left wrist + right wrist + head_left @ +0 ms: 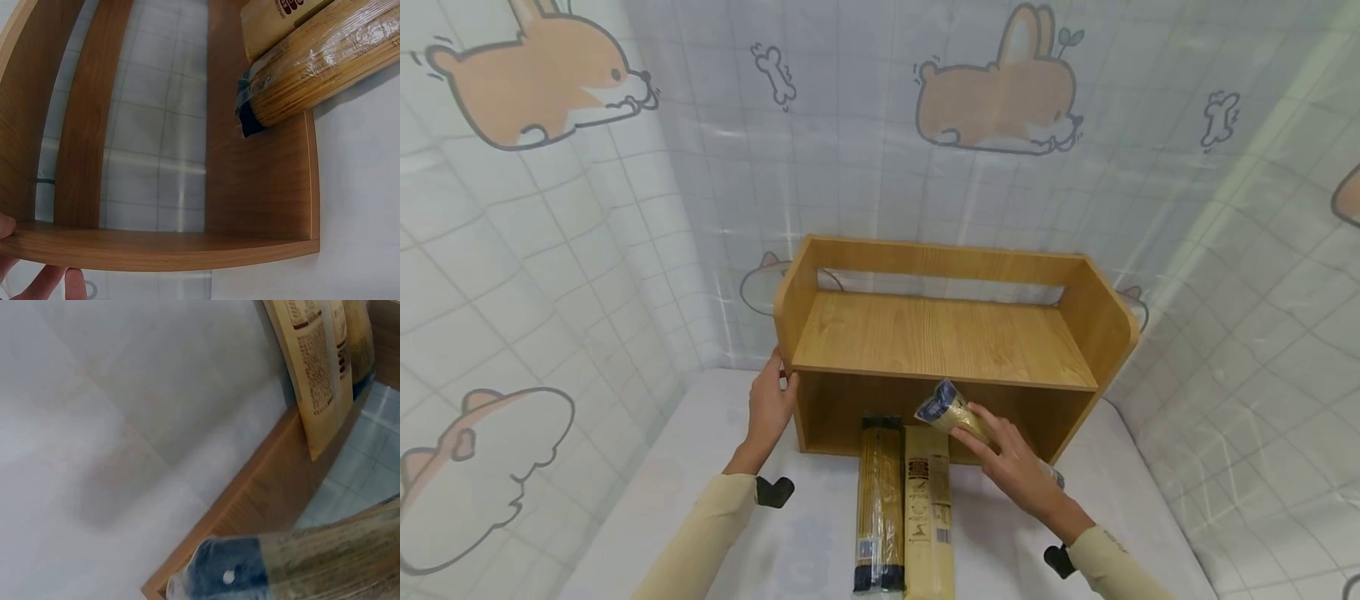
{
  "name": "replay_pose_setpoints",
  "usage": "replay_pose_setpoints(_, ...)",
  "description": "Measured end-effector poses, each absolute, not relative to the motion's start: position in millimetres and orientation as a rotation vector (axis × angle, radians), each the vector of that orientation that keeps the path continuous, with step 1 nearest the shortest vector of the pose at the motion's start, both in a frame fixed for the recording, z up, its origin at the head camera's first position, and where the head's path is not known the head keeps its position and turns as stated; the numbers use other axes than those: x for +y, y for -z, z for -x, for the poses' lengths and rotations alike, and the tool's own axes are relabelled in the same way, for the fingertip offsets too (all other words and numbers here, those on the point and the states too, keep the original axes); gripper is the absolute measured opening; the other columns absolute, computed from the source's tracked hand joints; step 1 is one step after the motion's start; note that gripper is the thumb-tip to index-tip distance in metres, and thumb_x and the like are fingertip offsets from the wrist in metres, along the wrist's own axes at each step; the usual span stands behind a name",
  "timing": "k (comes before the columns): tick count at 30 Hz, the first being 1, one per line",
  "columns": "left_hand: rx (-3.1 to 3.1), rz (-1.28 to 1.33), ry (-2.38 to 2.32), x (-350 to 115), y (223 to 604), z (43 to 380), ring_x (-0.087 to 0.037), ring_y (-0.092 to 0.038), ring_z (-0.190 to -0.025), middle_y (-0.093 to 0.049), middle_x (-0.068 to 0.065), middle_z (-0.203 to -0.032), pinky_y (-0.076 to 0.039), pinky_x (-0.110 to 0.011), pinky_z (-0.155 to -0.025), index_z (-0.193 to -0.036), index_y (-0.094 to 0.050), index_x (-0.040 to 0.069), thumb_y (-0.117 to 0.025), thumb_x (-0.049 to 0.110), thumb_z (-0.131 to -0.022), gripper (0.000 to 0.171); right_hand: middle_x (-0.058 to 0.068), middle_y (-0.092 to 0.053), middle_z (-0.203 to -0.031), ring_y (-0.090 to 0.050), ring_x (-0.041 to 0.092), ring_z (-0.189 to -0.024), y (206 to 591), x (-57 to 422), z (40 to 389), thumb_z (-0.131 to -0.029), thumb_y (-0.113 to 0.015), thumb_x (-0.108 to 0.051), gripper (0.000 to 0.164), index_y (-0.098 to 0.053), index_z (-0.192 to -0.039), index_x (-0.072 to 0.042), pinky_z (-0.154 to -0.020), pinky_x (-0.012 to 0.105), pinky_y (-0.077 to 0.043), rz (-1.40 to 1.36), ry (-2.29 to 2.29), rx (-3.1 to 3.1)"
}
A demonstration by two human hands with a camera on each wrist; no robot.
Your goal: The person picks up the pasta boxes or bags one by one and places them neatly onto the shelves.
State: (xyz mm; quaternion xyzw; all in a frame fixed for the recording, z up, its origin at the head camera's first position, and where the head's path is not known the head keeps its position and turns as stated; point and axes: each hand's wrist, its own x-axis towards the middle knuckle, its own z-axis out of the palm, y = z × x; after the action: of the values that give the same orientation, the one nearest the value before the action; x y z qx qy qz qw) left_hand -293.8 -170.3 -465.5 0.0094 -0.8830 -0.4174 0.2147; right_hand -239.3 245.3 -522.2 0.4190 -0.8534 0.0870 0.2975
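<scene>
My left hand [770, 408] grips the left side panel of a wooden shelf [940, 333], thumb on the inner side and fingers outside, as the left wrist view shows. My right hand [1015, 467] holds a clear-wrapped pack of dried noodles [966, 415] with dark blue ends, tilted in front of the lower compartment. In the right wrist view that noodle pack [325, 562] fills the lower right corner. Two more packs lie side by side, far ends on the compartment's floor: a clear noodle pack [880, 500] with dark ends and a tan paper pack [928, 517].
The white tabletop [820, 517] carries the shelf, and both lying packs extend over its front edge toward me. Above the compartment is the shelf's upper board [940, 333]. A tiled-pattern curtain [880, 167] with cartoon dogs hangs behind and at both sides.
</scene>
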Motion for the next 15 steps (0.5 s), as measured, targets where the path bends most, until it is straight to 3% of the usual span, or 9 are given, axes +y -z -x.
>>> replay_pose_setpoints(3,-2.455,-0.017,1.157,-170.9,466.5,293.5,-0.044,-0.067,-0.117,-0.063,-0.027,-0.139,-0.062,-0.054,-0.083,-0.154,-0.041,0.002,-0.053,0.008,-0.101,0.055,0.024,-0.038,-0.16,-0.053,0.03,-0.125,517.0,247.3,239.3,-0.088,-0.076,-0.004,0.071,-0.051,-0.152,-0.019,-0.091,0.045,-0.053,-1.112,-0.246,-2.239)
replay_pose_setpoints(6,-2.465,-0.02,1.163,-171.7,466.6,293.6,-0.044,-0.067,-0.117,-0.063,-0.026,-0.139,-0.061,-0.054,-0.083,-0.155,-0.041,0.003,-0.053,0.008,-0.101,0.055,0.026,-0.04,-0.158,-0.053,0.031,-0.126,510.7,247.5,239.6,-0.105,-0.048,-0.017,0.046,-0.054,-0.15,-0.017,-0.089,0.044,-0.055,-1.11,-0.238,-2.184)
replay_pose_setpoints(9,-2.473,-0.021,1.165,-172.5,466.5,294.9,-0.043,-0.067,-0.119,-0.063,-0.024,-0.14,-0.061,-0.054,-0.084,-0.155,-0.041,0.005,-0.053,0.01,-0.102,0.055,0.029,-0.042,-0.155,-0.053,0.033,-0.126,501.8,246.1,241.0,-0.108,-0.03,-0.023,0.048,-0.056,-0.147,-0.014,-0.086,0.043,-0.057,-1.091,-0.236,-2.122)
replay_pose_setpoints(15,-2.483,-0.021,1.17,-172.4,466.8,296.8,-0.042,-0.066,-0.12,-0.062,-0.024,-0.142,-0.061,-0.054,-0.086,-0.156,-0.039,0.006,-0.052,0.01,-0.102,0.056,0.03,-0.038,-0.156,-0.054,0.036,-0.124,485.7,247.4,242.0,-0.108,-0.03,-0.023,0.048,-0.053,-0.149,-0.011,-0.082,0.044,-0.062,-1.011,-0.267,-2.138)
